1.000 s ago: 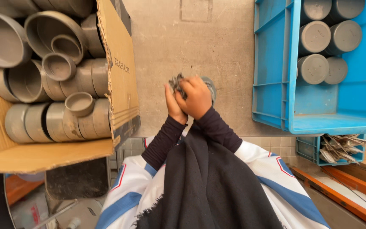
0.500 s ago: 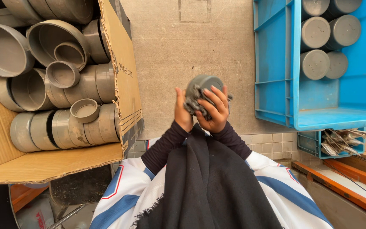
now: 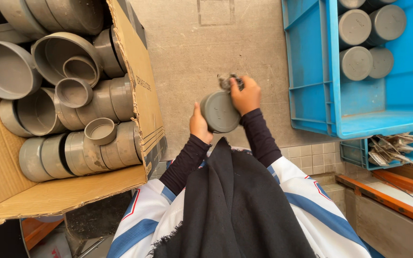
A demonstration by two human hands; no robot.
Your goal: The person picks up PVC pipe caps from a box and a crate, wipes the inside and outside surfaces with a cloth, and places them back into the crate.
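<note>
Left hand point(image 3: 200, 125) grips a round grey pipe cap point(image 3: 220, 112), flat closed face turned up to the camera, while the right hand point(image 3: 246, 95) presses a dark scouring wad point(image 3: 227, 81) at its far rim. Left sits a cardboard box point(image 3: 139, 86) of grey fittings; right, a blue crate point(image 3: 311, 71) of matching caps.

One head-worn camera looks steeply down, close over the person's raised hands and the grey concrete floor point(image 3: 192, 52).

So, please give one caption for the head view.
Both hands, left hand and right hand, hold a grey cap between cardboard box and blue crate.
</note>
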